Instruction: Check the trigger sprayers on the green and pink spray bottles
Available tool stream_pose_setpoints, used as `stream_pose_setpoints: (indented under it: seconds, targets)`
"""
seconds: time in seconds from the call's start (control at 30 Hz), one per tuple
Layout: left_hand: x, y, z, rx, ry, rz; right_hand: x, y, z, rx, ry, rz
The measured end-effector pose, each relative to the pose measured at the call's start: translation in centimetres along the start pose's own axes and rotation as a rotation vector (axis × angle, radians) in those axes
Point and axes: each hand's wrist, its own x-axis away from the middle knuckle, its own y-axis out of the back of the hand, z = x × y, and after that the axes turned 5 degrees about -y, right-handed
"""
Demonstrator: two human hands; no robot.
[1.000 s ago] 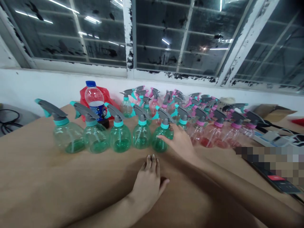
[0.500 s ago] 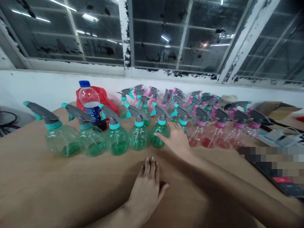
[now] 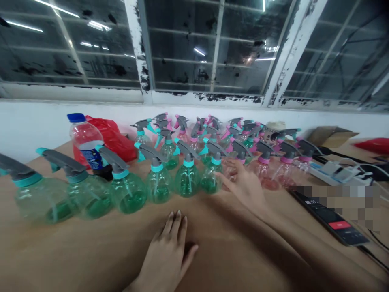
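Observation:
A row of green spray bottles (image 3: pixel 187 178) with grey and teal trigger heads stands across the brown table (image 3: pixel 91 251). Pink spray bottles (image 3: pixel 267 170) continue the row to the right, and more of both colours crowd behind. My right hand (image 3: pixel 246 184) reaches forward with fingers spread, open, at a pink bottle (image 3: pixel 229 172) just right of the last green one (image 3: pixel 211 178). Whether it touches is unclear. My left hand (image 3: pixel 167 253) lies flat and open on the table, in front of the green row, holding nothing.
A clear drink bottle (image 3: pixel 86 144) with a blue cap stands before a red plastic bag (image 3: pixel 111 136) at the back left. A phone (image 3: pixel 331 217), a white power strip (image 3: pixel 334 172) with cables and a cardboard box (image 3: pixel 330 136) lie to the right. A white wall and windows back the table.
The view has swung right and the bottles slid left in frame. My right hand has left the last green bottle and shifted right to the pink one. My left hand stayed flat.

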Motion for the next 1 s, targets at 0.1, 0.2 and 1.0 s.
stream_pose_setpoints:
  seconds: [0.1, 0.2, 1.0]
  targets:
    - [-0.3, 0.4, 0.5, 0.047, 0.017, -0.018, -0.7, -1.1, 0.8, 0.113, 0.014, 0.047]
    - [-0.3, 0.9, 0.8, 0.094, 0.025, -0.025, -1.0, -2.0, 1.2, 0.135, 0.012, 0.061]
    - [-3.3, 4.2, -4.0, 0.815, 0.029, 0.015, 8.8, 5.1, -0.8, -0.264, 0.221, 0.200]
